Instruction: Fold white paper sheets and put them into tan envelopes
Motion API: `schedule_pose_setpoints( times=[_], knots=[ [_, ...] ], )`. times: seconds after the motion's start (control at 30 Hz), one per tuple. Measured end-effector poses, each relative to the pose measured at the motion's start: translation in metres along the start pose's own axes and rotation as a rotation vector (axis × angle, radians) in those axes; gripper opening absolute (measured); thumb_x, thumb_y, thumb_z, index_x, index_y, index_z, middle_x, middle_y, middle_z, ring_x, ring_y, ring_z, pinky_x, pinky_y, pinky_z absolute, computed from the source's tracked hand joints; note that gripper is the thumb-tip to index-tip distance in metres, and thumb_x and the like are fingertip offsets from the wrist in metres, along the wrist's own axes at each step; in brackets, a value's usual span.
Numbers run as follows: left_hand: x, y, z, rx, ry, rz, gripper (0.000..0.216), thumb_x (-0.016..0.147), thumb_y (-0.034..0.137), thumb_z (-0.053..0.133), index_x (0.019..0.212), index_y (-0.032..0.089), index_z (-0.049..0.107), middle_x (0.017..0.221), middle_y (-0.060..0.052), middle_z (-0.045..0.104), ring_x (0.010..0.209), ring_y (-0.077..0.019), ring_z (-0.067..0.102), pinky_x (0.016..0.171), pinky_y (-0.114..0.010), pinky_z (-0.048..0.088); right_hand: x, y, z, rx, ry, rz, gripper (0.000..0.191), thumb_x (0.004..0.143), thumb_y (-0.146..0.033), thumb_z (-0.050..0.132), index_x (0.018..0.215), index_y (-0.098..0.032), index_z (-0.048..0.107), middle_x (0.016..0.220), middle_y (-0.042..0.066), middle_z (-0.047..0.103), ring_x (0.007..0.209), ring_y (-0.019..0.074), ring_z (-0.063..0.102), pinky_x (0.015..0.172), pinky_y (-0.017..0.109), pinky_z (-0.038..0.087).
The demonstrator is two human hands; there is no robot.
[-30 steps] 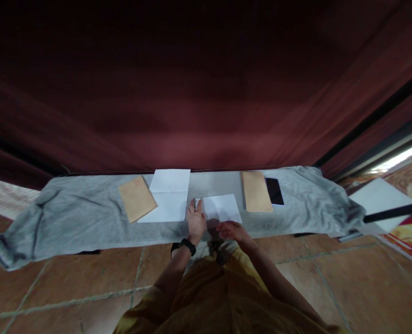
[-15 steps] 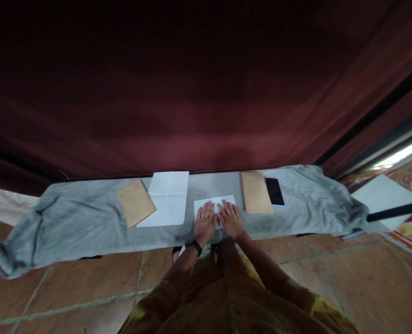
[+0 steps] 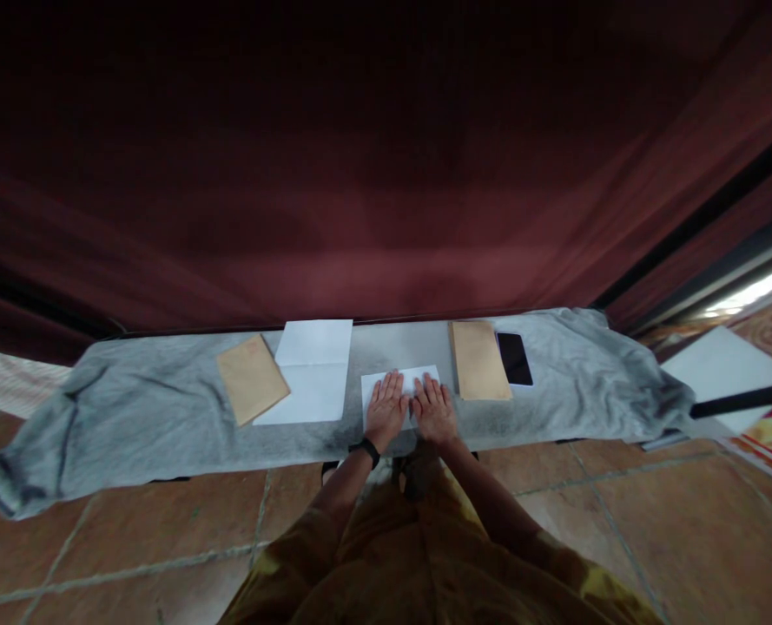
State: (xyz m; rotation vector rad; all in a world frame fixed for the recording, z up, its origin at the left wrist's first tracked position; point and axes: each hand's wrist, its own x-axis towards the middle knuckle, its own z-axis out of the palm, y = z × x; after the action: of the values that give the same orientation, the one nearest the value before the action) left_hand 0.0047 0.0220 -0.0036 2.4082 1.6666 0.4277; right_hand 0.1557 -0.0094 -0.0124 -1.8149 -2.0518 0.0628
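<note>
A white sheet of paper (image 3: 409,378), which looks folded, lies on the grey cloth in front of me. Flat on its left part rests my left hand (image 3: 386,406), fingers stretched out and a dark band on the wrist. My right hand (image 3: 433,410) presses flat on the right part, fingers slightly spread. The palms cover much of the paper. To the left, creased white sheets (image 3: 313,382) lie opened out, with a brown envelope (image 3: 253,378) over their lower left edge. A stack of brown envelopes (image 3: 482,361) sits right of my hands.
A dark-screened phone (image 3: 514,358) lies beside the envelope stack. Grey cloth (image 3: 164,408) covers the narrow table, which meets a dark red panel (image 3: 386,278) at the back. A black bar (image 3: 743,399) and a white board (image 3: 728,369) are at the far right. Tiled floor (image 3: 183,529) shows below.
My hands have moved slightly apart on the paper, the right one a little rightward. Both remain flat, and the envelopes and phone lie as before.
</note>
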Motion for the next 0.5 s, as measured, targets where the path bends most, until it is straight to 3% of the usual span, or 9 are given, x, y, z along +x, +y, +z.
schedule_pose_setpoints(
  times=[0.27,0.5],
  knots=[
    [-0.018,-0.029,-0.018,0.107,0.054,-0.11,0.061,0.104,0.039,0.03,0.155,0.006,0.036,0.161,-0.018,0.036,0.153,-0.0283,0.026,0.124,-0.05,0.025,0.0,0.0,0.0,-0.046,0.003,-0.013,0.053,0.105,-0.033,0.039,0.156,-0.017,0.039,0.162,0.015,0.036,0.149,0.029,0.036,0.12,0.05,0.026],
    [-0.044,-0.032,-0.021,0.14,0.102,-0.159,0.064,0.104,0.042,0.029,0.156,0.005,0.033,0.162,-0.019,0.035,0.153,-0.0285,0.028,0.124,-0.05,0.025,0.002,-0.01,0.003,-0.053,0.034,0.004,0.05,0.105,-0.031,0.04,0.153,-0.016,0.043,0.16,0.016,0.04,0.146,0.0287,0.039,0.121,0.051,0.024]
  ],
)
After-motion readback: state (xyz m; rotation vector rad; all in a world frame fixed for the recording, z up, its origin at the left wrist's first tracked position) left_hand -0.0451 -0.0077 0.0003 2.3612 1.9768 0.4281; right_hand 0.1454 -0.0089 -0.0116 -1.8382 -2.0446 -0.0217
